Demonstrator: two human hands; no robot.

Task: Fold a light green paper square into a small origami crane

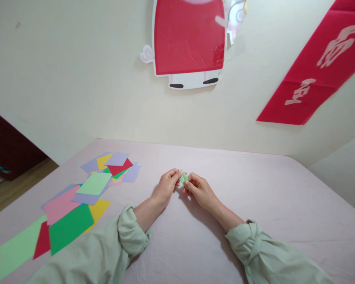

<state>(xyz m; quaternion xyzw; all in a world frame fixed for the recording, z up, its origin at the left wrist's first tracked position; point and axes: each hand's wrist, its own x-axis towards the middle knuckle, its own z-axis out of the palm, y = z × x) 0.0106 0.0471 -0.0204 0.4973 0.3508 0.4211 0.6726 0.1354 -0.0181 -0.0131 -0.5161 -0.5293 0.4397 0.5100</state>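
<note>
Currently | left hand (165, 187) and right hand (201, 191): grip pinched on small light-green paper (184, 179) | coloured sheets (72, 224) lying leftward

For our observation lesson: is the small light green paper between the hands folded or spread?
Folded: the small light green paper, pinched by the left hand and right hand, shows a crease line.

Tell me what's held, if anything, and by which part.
A small light-green paper piece, seemingly folded: the left hand pinches its upper-left side, the right hand its lower-right.
</note>
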